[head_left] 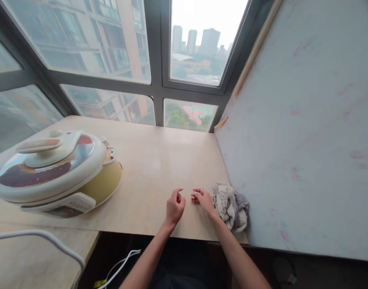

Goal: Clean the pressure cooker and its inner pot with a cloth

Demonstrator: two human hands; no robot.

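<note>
Near the front edge of the pale countertop (pixel 160 168), my left hand (pixel 175 206) is held with loosely curled fingers, a gap showing between index finger and thumb. Nothing is visible in it. Just to its right, my right hand (pixel 203 200) faces it with half-bent fingers, also holding nothing that I can see. The two hands are apart from each other. A crumpled cloth (pixel 230 206), cream with a grey-purple patterned part, lies right beside my right hand and wrist, against the wall.
A white and yellow electric cooker (pixel 81 176) with a lid stands on the left. Grey-framed windows (pixel 158 90) rise behind the counter. A pale wall panel (pixel 298 132) borders the right side. White cables (pixel 124 261) hang at the lower left, by a lower ledge (pixel 21 249).
</note>
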